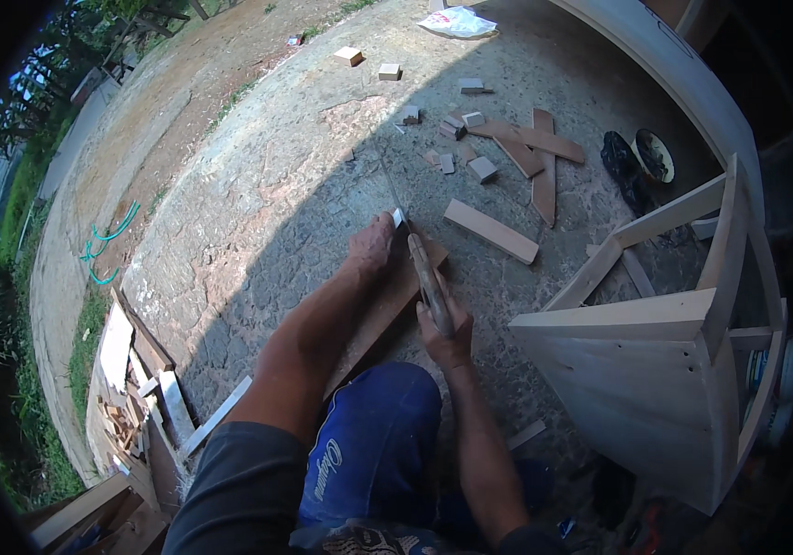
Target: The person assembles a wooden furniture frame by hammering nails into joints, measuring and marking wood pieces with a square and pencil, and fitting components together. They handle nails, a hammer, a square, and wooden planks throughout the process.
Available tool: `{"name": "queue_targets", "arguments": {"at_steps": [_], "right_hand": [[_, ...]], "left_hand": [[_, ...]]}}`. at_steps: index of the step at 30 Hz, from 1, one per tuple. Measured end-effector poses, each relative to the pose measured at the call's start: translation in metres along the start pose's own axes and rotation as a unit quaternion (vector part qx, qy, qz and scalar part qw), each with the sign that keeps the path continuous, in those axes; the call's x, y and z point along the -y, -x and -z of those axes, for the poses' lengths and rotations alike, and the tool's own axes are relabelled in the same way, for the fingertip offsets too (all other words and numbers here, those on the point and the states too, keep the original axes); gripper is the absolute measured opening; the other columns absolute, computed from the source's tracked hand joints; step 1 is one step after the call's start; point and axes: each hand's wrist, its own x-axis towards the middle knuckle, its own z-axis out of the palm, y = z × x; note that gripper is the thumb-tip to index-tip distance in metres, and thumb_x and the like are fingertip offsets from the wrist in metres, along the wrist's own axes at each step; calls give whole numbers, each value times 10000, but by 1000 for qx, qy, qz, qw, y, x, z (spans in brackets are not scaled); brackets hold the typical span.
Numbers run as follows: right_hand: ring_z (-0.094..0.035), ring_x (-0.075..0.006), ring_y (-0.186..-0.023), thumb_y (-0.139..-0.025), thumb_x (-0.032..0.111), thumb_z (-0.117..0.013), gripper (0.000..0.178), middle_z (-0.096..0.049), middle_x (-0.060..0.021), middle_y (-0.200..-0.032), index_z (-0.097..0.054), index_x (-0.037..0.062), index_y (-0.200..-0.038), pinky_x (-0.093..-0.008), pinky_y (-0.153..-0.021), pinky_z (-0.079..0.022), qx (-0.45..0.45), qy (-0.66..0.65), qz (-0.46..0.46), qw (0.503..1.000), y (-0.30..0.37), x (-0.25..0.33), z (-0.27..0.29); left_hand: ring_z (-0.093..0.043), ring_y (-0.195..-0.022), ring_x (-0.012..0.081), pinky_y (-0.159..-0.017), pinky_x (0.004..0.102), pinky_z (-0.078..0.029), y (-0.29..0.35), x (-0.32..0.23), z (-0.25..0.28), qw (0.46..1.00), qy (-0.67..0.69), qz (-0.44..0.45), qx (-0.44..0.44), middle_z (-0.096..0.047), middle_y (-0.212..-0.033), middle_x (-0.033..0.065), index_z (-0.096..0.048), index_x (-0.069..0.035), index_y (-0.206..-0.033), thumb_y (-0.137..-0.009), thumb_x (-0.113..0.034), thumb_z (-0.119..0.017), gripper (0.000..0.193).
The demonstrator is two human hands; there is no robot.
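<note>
My right hand (pixel 447 333) is wrapped round the wooden handle of what looks like a handsaw (pixel 429 282). Its thin blade, seen nearly edge-on, points away from me past my left hand. With fingers closed, my left hand (pixel 373 242) grips a small pale piece of wood (pixel 397 218) right beside the blade. Most of that piece is hidden by the hand. Below both hands a longer wooden beam (pixel 381 324) runs back toward my blue-clad knee. Where the blade meets the wood is too small to make out.
Right of my hands lies a flat board (pixel 492 231). Beyond are crossed wooden strips (pixel 540 153) and several small blocks (pixel 483 169). A pale wooden frame (pixel 623 324) stands close at right. Scrap wood (pixel 142 388) is piled at left. A round tin (pixel 653 155) sits near a black bag (pixel 620 162).
</note>
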Motion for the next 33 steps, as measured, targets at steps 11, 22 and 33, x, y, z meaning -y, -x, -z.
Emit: {"name": "queue_targets", "arguments": {"at_steps": [11, 22, 33], "right_hand": [[-710, -349, -1012, -873, 80, -659, 545, -663, -247, -1248, -556, 48, -1408, -416, -819, -559, 67, 26, -124, 990, 32, 26, 19], [-736, -348, -768, -875, 72, -651, 547, -675, -239, -1232, -557, 46, -1413, -390, -627, -572, 61, 183, 16, 981, 166, 12, 79], [-721, -391, -970, -904, 133, -654, 520, -662, -254, -1238, -553, 26, -1402, -405, -800, -580, 87, 130, -54, 986, 100, 5, 44]], "left_hand": [[-657, -980, 457, -783, 559, -490, 17, 6, 3, 998, 19, -37, -46, -639, -1094, 221, -440, -91, -1136, -1016, -207, -436, 166], [-661, -974, 462, -778, 556, -499, 15, 3, 6, 999, 9, -31, -43, -644, -1114, 217, -446, -84, -1128, -1007, -197, -448, 166], [-652, -995, 457, -793, 557, -492, 5, 10, -2, 1000, 10, -2, -28, -644, -1105, 209, -465, -96, -1126, -990, -201, -485, 173]]}}
